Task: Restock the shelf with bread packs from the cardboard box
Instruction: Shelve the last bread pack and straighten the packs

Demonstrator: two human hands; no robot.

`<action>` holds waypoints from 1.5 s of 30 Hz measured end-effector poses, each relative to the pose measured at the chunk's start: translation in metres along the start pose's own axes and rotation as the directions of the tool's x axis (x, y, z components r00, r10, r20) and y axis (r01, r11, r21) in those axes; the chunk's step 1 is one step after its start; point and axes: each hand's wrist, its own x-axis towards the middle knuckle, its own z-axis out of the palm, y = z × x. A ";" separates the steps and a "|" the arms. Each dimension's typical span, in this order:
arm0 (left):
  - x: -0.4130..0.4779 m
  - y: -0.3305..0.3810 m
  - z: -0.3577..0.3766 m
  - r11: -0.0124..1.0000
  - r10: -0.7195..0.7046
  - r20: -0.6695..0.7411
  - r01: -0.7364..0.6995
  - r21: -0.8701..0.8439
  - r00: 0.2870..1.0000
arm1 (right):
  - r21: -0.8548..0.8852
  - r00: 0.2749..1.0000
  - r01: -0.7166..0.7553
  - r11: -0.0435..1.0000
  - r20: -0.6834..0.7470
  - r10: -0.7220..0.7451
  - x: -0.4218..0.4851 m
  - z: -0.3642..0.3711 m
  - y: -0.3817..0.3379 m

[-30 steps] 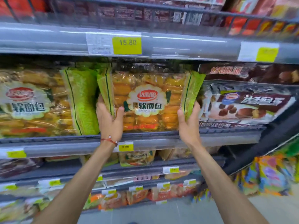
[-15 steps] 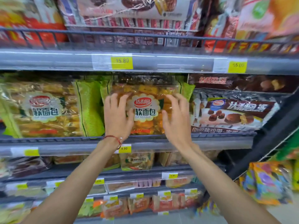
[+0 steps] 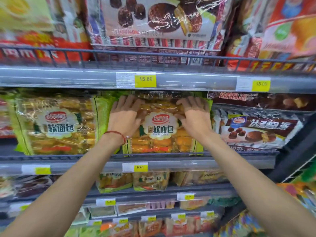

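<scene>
Both hands lie flat with fingers spread, left hand (image 3: 124,117) and right hand (image 3: 195,117) pressed against the bread pack (image 3: 160,132) standing upright on the shelf (image 3: 213,162), gripping nothing

bread pack (image 3: 159,127): glossy clear plastic | shelf (image 3: 196,164): grey metal

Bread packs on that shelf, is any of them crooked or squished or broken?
Nothing stands out. The bread pack under the left hand and right hand stands upright beside its twin, behind the shelf rail. No tears or spills show.
</scene>
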 end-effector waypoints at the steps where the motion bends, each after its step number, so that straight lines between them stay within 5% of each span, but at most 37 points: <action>1: 0.000 -0.002 0.002 1.000 -0.009 0.004 0.009 -0.011 1.000 | -0.015 1.000 -0.011 1.000 -0.012 0.011 -0.001 0.000 0.003; 9: 0.001 0.000 0.005 0.992 -0.126 -0.012 0.126 -0.001 0.992 | 0.098 0.994 -0.078 0.992 -0.065 0.085 -0.006 -0.007 0.016; 13: -0.025 0.011 0.010 0.937 -0.266 -0.072 0.240 -0.255 0.961 | 0.337 0.937 -0.256 0.906 -0.145 0.319 -0.040 -0.004 0.020; 18: -0.066 0.041 0.029 0.626 -0.528 0.058 0.434 -0.648 0.847 | 0.529 0.847 -0.494 0.690 0.116 0.518 -0.079 0.019 0.011; 22: -0.064 0.048 0.039 0.561 -0.574 0.080 0.463 -0.686 0.815 | 0.548 0.832 -0.552 0.629 0.307 0.462 -0.086 0.035 0.010; 28: -0.056 0.039 0.054 0.433 -0.650 0.235 0.607 -0.667 0.723 | 0.703 0.805 -0.563 0.434 0.349 0.479 -0.079 0.042 0.024; 37: -0.073 0.035 0.052 0.492 -0.633 0.331 0.693 -0.526 0.700 | 0.633 0.805 -0.592 0.499 0.438 0.401 -0.101 0.038 0.032; 40: -0.073 0.024 0.052 0.583 -0.571 0.379 0.685 -0.437 0.728 | 0.605 0.804 -0.592 0.533 0.391 0.449 -0.100 0.039 0.031; 45: -0.079 0.013 0.033 0.591 -0.522 0.393 0.653 -0.474 0.757 | 0.624 0.748 -0.597 0.505 0.206 0.631 -0.115 0.027 -0.021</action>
